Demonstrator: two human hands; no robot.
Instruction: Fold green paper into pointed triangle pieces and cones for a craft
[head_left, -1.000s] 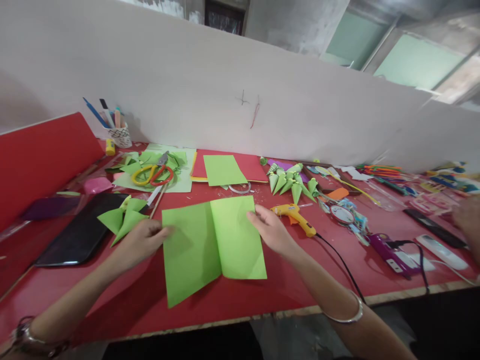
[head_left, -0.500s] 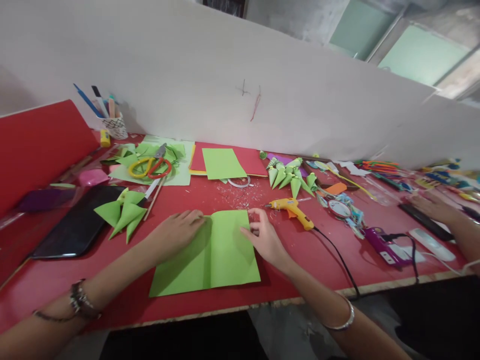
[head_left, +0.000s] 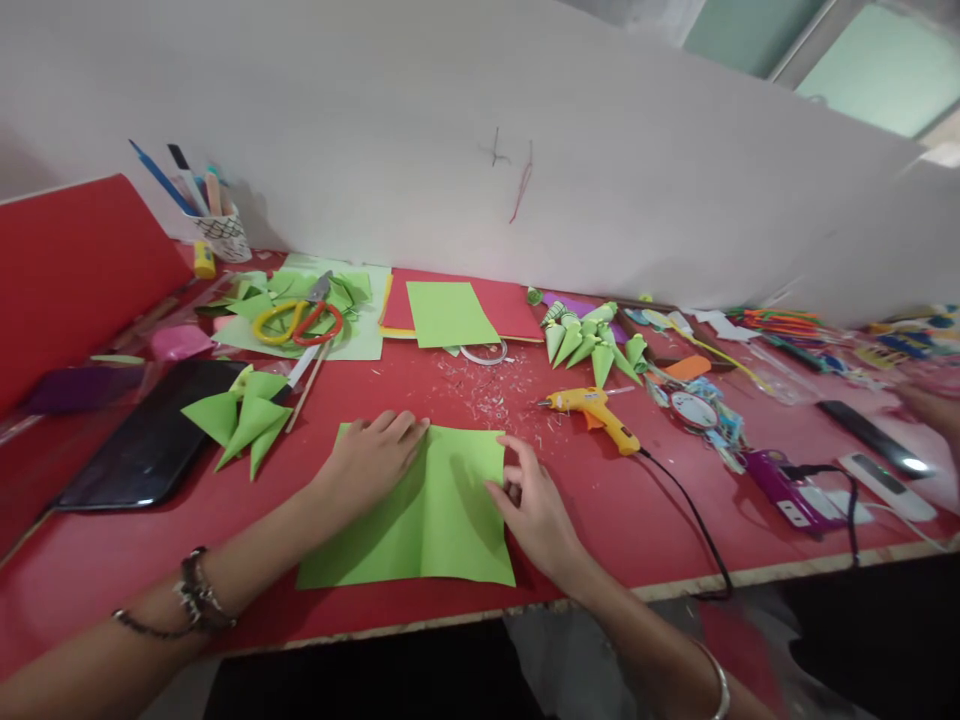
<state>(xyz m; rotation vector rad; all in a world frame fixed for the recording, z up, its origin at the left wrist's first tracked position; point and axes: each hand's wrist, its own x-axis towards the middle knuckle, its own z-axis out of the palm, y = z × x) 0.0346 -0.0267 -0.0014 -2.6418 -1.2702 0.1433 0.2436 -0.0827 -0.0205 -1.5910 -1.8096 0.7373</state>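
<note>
A green sheet of paper (head_left: pixel 465 520) with a crease down its middle lies on the red table near the front edge. My left hand (head_left: pixel 375 460) rests palm down on its upper left part, fingertips close to the crease. At the sheet's upper right edge, my right hand (head_left: pixel 532 495) has its thumb and fingers curled round the border, gripping it. Right of that hand is a yellow glue gun (head_left: pixel 596 413) with a black cord. Green folded paper cones (head_left: pixel 244 415) lie left of my left arm, partly over a black phone (head_left: pixel 142 440).
Scissors (head_left: pixel 300 320) lie on green scraps at the back left, beside a pen cup (head_left: pixel 225 235). Farther back are a small green sheet (head_left: pixel 450 313) and several green cones (head_left: pixel 589 340). A purple power adapter (head_left: pixel 795 495) sits right. Another person's arm (head_left: pixel 930 410) shows at the right edge.
My left hand has slid right, to the crease, and lies flatter on the sheet. The sheet's right half looks slightly more bowed. The other person's hand has drawn away to the right.
</note>
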